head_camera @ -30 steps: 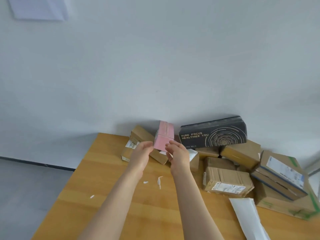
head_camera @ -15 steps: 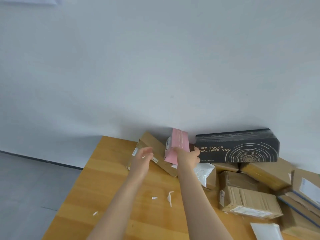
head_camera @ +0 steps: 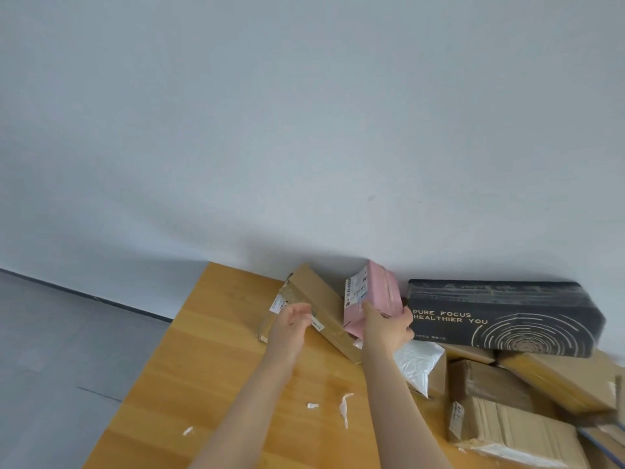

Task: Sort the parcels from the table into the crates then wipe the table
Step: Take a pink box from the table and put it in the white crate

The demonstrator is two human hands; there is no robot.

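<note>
Head view showed the pink parcel (head_camera: 371, 296) held at the far side of the table (head_camera: 209, 367), just left of a black box (head_camera: 507, 316). Its long axis was near upright and a little tilted, with the labelled face turned left. The right hand (head_camera: 385, 328) gripped its lower end, thumb on the label side and fingers curled round the other. The left hand (head_camera: 291, 324) hovered apart over a flat brown parcel (head_camera: 314, 292), fingers loosely bent and holding nothing. The pink parcel's base was hidden behind the right hand, and its label print was unreadable.
</note>
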